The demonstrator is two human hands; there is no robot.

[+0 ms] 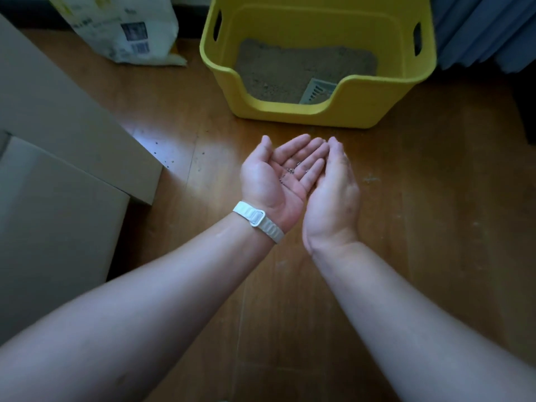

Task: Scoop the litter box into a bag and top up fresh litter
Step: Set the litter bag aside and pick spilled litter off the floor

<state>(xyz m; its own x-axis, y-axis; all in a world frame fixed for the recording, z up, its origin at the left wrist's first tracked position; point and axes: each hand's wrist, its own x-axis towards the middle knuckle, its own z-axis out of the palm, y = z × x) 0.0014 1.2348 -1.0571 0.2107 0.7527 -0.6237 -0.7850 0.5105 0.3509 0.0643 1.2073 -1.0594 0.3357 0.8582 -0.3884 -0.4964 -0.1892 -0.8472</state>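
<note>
A yellow litter box (374,95) stands on the wooden floor ahead of me, with grey litter (290,71) inside and a pale slotted scoop (316,92) lying near its low front lip. My left hand (275,177) is palm up and cupped, with a few dark litter grains (290,170) resting on its fingers. My right hand (333,195) is edge-on against the left palm's side, fingers straight and together. Both hands hover just in front of the box. A white litter bag (127,27) stands at the back left.
Cardboard boxes (52,158) fill the left side, close to my left forearm. Scattered litter grains (162,158) lie on the floor (435,227) by the box corner. Blue fabric (487,30) hangs at the back right. A white band wraps my left wrist.
</note>
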